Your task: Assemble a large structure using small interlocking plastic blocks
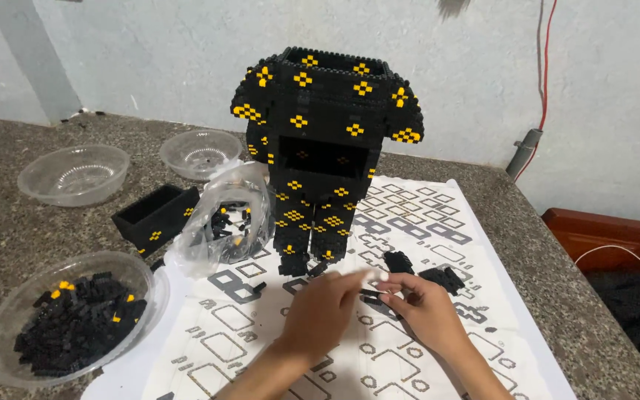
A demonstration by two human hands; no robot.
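A tall black brick figure [325, 148] with yellow diamond marks stands at the back of a white instruction sheet [424, 222]. In front of its feet my left hand [324, 311] and my right hand [424, 307] meet over the sheet. Their fingertips pinch a small black brick piece [372, 295] between them. More small black pieces [444, 278] lie on the sheet just beyond my right hand.
A clear bowl [9, 326] of black and yellow bricks sits at the near left. Two more clear bowls [74, 174] [200, 153] stand further back. A black brick box [155, 216] and a clear bag [225, 218] of bricks lie left of the figure. The counter ends at right.
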